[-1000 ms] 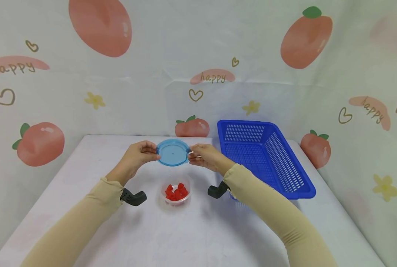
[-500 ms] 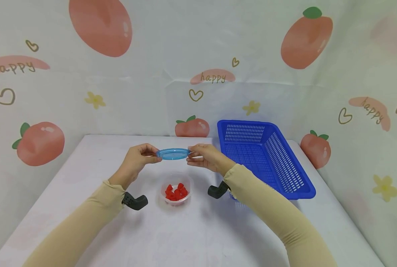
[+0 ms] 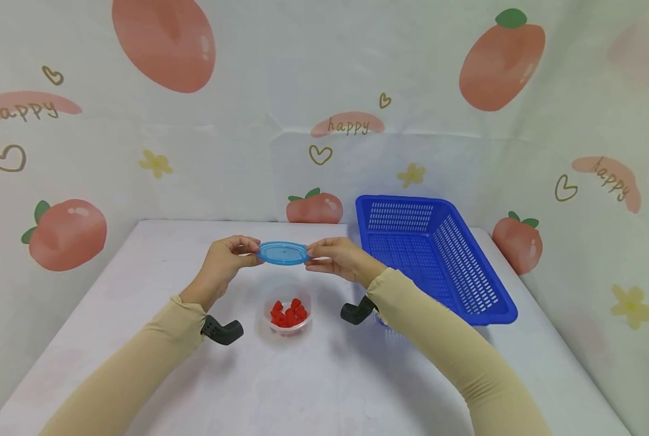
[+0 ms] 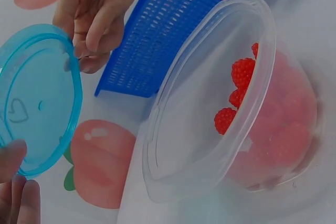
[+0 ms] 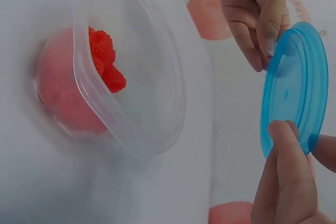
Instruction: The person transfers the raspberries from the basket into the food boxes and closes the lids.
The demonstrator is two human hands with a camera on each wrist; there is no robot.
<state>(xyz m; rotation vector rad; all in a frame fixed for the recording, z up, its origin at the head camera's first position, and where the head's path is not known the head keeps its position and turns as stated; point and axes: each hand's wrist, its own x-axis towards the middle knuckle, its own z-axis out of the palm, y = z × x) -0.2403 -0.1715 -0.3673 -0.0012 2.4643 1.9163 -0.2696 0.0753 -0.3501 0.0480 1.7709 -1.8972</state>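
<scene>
A translucent blue lid [image 3: 283,253] is held level-ish in the air between both hands, just behind and above a clear plastic bowl [image 4: 210,150]. My left hand [image 3: 220,266] pinches the lid's left edge between thumb and fingers. On the opposite edge, my right hand [image 3: 343,259] pinches it the same way, as the right wrist view also shows. Inside the bowl lie several raspberries [image 3: 288,313], bright red; the frosted wall blurs the lower ones. The lid and the bowl are apart, and neither hand touches the bowl.
A large blue plastic basket [image 3: 433,260] with slotted walls stands on the right of the white table [image 3: 313,387], close to the right forearm. Behind the table hangs a white cloth [image 3: 248,169] printed with peaches and hearts.
The lid has tipped from facing the camera to nearly edge-on, then back slightly, so its top shows as a narrow oval. Both hands keep their pinch; the bowl has not moved.
</scene>
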